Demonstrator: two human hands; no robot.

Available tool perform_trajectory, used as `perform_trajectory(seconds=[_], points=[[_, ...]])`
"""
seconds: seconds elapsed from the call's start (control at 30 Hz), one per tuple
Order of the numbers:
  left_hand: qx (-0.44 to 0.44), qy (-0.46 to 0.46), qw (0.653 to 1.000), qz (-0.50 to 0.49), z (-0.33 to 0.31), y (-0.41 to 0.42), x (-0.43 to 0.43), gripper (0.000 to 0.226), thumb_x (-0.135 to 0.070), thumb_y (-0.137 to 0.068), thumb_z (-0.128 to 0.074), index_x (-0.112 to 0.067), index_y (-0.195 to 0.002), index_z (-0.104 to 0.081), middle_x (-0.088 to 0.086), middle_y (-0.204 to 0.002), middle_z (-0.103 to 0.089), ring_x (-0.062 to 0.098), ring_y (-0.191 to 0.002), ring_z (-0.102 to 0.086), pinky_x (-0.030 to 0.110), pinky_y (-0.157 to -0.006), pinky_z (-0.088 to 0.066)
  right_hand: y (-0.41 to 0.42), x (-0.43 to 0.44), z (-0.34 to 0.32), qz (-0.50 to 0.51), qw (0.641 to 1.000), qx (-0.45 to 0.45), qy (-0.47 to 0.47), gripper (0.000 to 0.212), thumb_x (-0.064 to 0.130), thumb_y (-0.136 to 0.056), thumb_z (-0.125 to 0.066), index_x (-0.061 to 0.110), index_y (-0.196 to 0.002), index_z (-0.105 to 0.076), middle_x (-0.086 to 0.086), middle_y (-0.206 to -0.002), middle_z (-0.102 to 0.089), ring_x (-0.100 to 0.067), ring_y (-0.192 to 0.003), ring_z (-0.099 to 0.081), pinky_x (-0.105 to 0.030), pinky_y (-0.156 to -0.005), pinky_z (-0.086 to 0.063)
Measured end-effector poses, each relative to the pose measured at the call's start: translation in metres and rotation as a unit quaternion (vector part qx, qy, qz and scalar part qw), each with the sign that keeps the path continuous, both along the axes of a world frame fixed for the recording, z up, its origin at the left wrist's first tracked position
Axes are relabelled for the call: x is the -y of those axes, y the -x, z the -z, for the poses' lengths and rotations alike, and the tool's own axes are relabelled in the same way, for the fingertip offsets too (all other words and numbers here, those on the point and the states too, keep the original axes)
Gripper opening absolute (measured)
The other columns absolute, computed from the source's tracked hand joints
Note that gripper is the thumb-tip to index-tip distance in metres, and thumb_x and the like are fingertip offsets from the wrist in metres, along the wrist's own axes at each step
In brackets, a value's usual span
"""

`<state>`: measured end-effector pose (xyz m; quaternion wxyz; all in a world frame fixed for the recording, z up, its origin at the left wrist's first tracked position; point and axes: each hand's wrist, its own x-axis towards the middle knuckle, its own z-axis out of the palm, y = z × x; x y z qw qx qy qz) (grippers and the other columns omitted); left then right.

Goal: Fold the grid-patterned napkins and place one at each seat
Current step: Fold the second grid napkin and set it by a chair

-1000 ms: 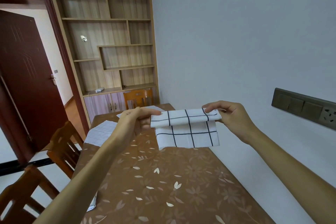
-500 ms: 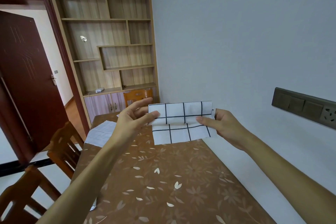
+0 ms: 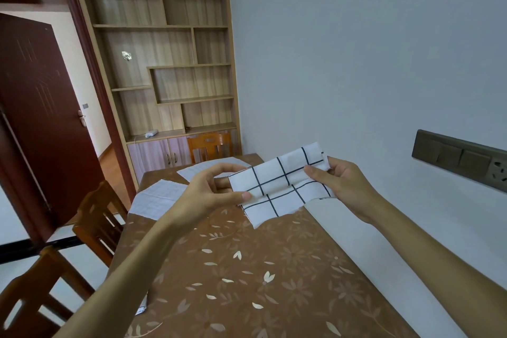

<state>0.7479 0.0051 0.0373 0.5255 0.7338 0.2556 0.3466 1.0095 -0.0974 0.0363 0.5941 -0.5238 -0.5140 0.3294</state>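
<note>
Napkin [image 3: 277,186] — pinched between 2 hands

A white napkin [image 3: 279,186] with black grid lines, folded and tilted, is pinched at both ends above the table's [image 3: 247,282] far right part, while a second napkin [image 3: 157,197] lies flat at the far left edge and a third napkin [image 3: 211,169] at the far end.

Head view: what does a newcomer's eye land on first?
The folded grid-patterned napkin, held in the air mid-frame, with the left hand and the right hand pinching its ends. Below it spreads the brown flowered table; a flat white napkin lies at its far left edge.
</note>
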Motion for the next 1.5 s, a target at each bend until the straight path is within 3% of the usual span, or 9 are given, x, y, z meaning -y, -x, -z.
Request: perform_trajectory(seconds=[0.37, 0.43, 0.5, 0.6, 0.83, 1.0, 1.13, 1.3, 1.5], points=[[-0.010, -0.066, 0.997, -0.047, 0.006, 0.008, -0.008, 0.006, -0.005, -0.094, -0.064, -0.010, -0.096, -0.066, 0.002, -0.095, -0.076, 0.026, -0.079, -0.067, 0.036, -0.075, -0.061, -0.005, -0.002, 0.004, -0.041, 0.999, -0.009, -0.006, 0.048, -0.010, -0.100, -0.031, 0.011, -0.095, -0.075, -0.008, -0.079, -0.074, -0.023, -0.060, -0.067, -0.027, -0.054, -0.049], [0.021, -0.010, 1.000, 0.001, 0.006, 0.011, -0.009, 0.019, -0.017, -0.091, -0.064, -0.003, -0.104, -0.069, 0.013, -0.102, -0.072, 0.030, -0.085, -0.064, 0.034, -0.076, -0.059, -0.005, -0.004, 0.003, -0.050, 0.998, -0.043, -0.009, 0.048, -0.006, -0.102, -0.028, 0.007, -0.091, -0.073, -0.011, -0.082, -0.072, -0.026, -0.063, -0.066, -0.028, -0.054, -0.049], [0.040, 0.069, 0.995, 0.057, 0.002, 0.012, -0.006, 0.049, -0.036, -0.083, -0.062, 0.001, -0.114, -0.066, 0.023, -0.111, -0.069, 0.030, -0.093, -0.066, 0.032, -0.076, -0.059, -0.006, -0.005, 0.002, -0.076, 0.994, -0.072, -0.014, 0.041, 0.004, -0.103, -0.032, 0.004, -0.090, -0.072, -0.016, -0.083, -0.068, -0.030, -0.065, -0.063, -0.030, -0.055, -0.049], [0.011, 0.091, 0.993, 0.069, 0.002, 0.011, -0.003, 0.051, -0.053, -0.085, -0.056, -0.007, -0.100, -0.072, 0.013, -0.100, -0.073, 0.021, -0.089, -0.069, 0.029, -0.076, -0.058, -0.006, -0.007, 0.001, -0.118, 0.990, -0.069, -0.015, 0.043, 0.020, -0.098, -0.036, 0.003, -0.088, -0.074, -0.018, -0.087, -0.069, -0.030, -0.068, -0.063, -0.031, -0.058, -0.051], [-0.087, -0.006, 0.994, 0.071, 0.006, -0.007, 0.013, 0.039, -0.014, -0.081, -0.082, -0.015, -0.117, -0.068, 0.002, -0.076, -0.068, 0.010, -0.070, -0.065, 0.019, -0.061, -0.049, 0.008, -0.010, 0.002, -0.034, 0.998, 0.036, -0.047, 0.022, 0.010, -0.091, -0.068, 0.018, -0.111, -0.072, -0.002, -0.098, -0.068, -0.016, -0.086, -0.068, -0.031, -0.068, -0.057], [-0.032, -0.024, 0.999, -0.007, 0.013, -0.023, 0.020, 0.025, -0.020, -0.080, -0.082, -0.010, -0.099, -0.070, 0.011, -0.101, -0.076, 0.027, -0.093, -0.074, 0.042, -0.078, -0.060, 0.024, -0.009, 0.006, -0.122, 0.987, -0.105, -0.022, 0.048, 0.022, -0.083, -0.075, 0.007, -0.127, -0.060, -0.007, -0.112, -0.073, -0.022, -0.104, -0.071, -0.027, -0.081, -0.057], [-0.025, -0.046, 0.999, -0.006, 0.018, -0.034, 0.028, 0.027, -0.024, -0.083, -0.078, -0.007, -0.101, -0.068, 0.007, -0.102, -0.077, 0.022, -0.095, -0.074, 0.042, -0.083, -0.062, 0.039, -0.007, 0.020, -0.120, 0.991, -0.056, 0.035, 0.041, 0.026, -0.086, -0.070, 0.010, -0.124, -0.065, -0.008, -0.117, -0.074, -0.025, -0.108, -0.071, -0.039, -0.093, -0.057], [-0.044, -0.045, 0.998, 0.008, 0.019, -0.035, 0.034, 0.032, -0.035, -0.097, -0.058, -0.006, -0.104, -0.073, 0.004, -0.098, -0.078, 0.019, -0.089, -0.076, 0.037, -0.074, -0.064, 0.046, -0.003, 0.018, -0.068, 0.992, 0.104, 0.038, 0.030, 0.030, -0.094, -0.067, 0.019, -0.123, -0.068, 0.006, -0.111, -0.076, -0.010, -0.102, -0.073, -0.030, -0.091, -0.058], [-0.028, -0.021, 0.999, -0.025, 0.022, -0.030, 0.027, 0.018, -0.023, -0.094, -0.064, -0.006, -0.098, -0.070, 0.008, -0.091, -0.079, 0.024, -0.084, -0.077, 0.048, -0.074, -0.064, 0.040, 0.001, 0.019, -0.075, 0.990, 0.102, 0.061, 0.033, 0.024, -0.093, -0.068, 0.018, -0.126, -0.067, -0.001, -0.107, -0.078, -0.017, -0.100, -0.074, -0.046, -0.093, -0.058]])
